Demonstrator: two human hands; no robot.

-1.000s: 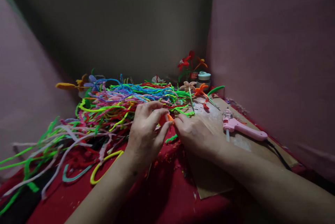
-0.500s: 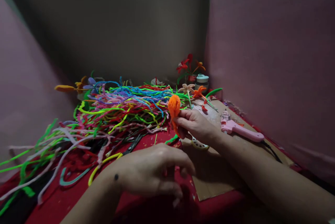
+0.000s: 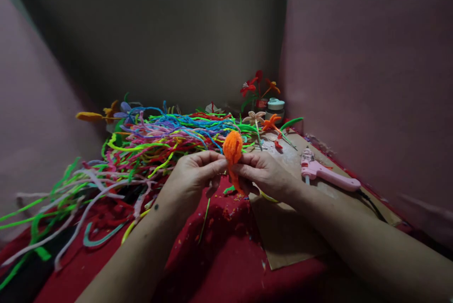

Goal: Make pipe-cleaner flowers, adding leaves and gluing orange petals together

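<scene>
Both hands meet over the red cloth (image 3: 226, 256) and pinch an orange pipe-cleaner bud (image 3: 232, 148) just below its rounded head. My left hand (image 3: 193, 175) grips it from the left with thumb and fingers closed. My right hand (image 3: 264, 173) holds it from the right, and its orange stem hangs down between them. A big heap of many-coloured pipe cleaners (image 3: 166, 135) lies just behind and to the left of the hands.
A pink glue gun (image 3: 327, 173) lies on a brown cardboard sheet (image 3: 286, 232) at the right. Finished pipe-cleaner flowers (image 3: 260, 87) and a small jar (image 3: 276, 105) stand in the back corner. Pink walls close in on both sides.
My left hand has come back up from the red cloth and closed on the orange bud beside my right hand. A second ago the bud was mostly hidden between both hands.
</scene>
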